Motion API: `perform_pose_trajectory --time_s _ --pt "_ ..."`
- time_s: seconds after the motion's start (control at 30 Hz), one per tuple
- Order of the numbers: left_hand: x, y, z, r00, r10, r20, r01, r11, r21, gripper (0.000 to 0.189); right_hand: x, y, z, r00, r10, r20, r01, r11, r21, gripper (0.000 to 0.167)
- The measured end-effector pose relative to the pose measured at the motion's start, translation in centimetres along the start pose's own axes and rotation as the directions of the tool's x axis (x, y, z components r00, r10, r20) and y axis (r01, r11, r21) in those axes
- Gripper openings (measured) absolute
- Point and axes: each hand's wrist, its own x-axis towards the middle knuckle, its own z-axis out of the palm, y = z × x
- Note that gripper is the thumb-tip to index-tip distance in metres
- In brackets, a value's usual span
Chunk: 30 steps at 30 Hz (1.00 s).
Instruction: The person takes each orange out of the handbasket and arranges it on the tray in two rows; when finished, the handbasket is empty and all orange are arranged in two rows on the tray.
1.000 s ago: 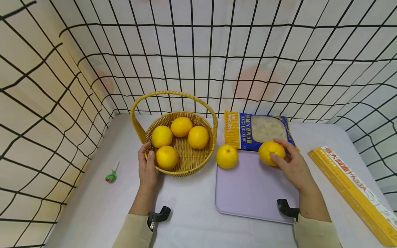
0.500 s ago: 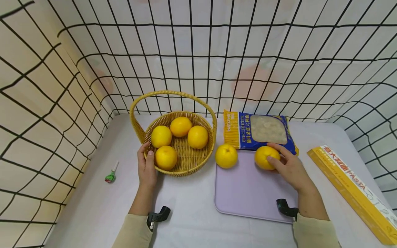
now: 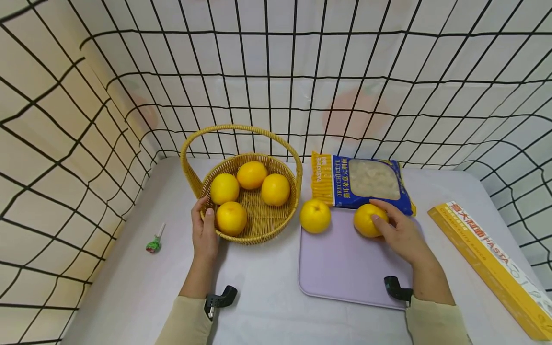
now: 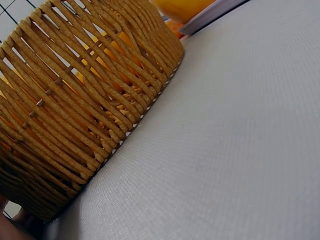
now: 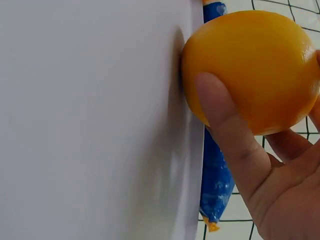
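Observation:
My right hand holds an orange at the far part of a lilac tray, thumb on its near side. In the right wrist view, this orange is right at the tray's surface. A second orange sits at the tray's far left corner. To the left stands a round wicker basket with a tall arched handle and several oranges inside. My left hand grips its left side, thumb at the rim. The left wrist view shows the woven wall down on the white cloth.
A blue and yellow bag of orecchiette pasta lies behind the tray. At the right is a long yellow pasta box. A green-wrapped lollipop lies at the left. Black wire mesh encloses the back and sides.
My right hand has moved slightly left and nearer to me with the orange, bringing it lower over the tray. The left hand and basket have stayed put.

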Motion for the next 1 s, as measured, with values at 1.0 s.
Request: perform_pose_trajectory --time_s 1.0 --pt "1.7 -4.3 0.0 0.999 0.049 -0.017 -0.049 0.999 0.011 0.042 0.4 -0.3 1.0 0.997 0.055 -0.048 -0.062 0.986 -0.153 0.094"
